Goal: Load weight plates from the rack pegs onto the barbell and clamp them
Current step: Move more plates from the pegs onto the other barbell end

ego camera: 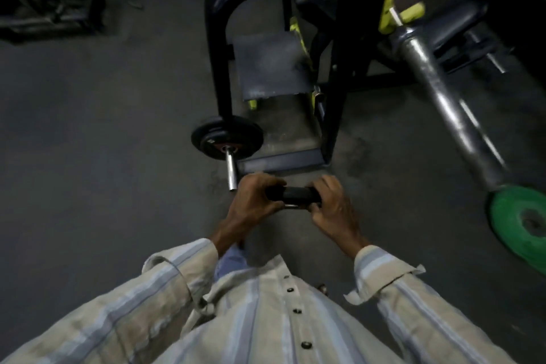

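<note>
— Holding a small black plate (292, 195) edge-on, left hand (254, 204) and right hand (334, 210) both curled tight on its rim, at six o'clock from the rack peg (231, 170).

— Much loaded?

— Seemingly none: the barbell sleeve (443, 97) at two o'clock looks bare. Black plates (227, 138) remain pegged; a green plate (523, 220) lies at three o'clock. Clamping isn't done.

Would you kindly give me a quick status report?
Left hand and right hand both gripping a black clamp. Barbell sleeve bare. Black plates on peg. Nothing blocking.
</note>
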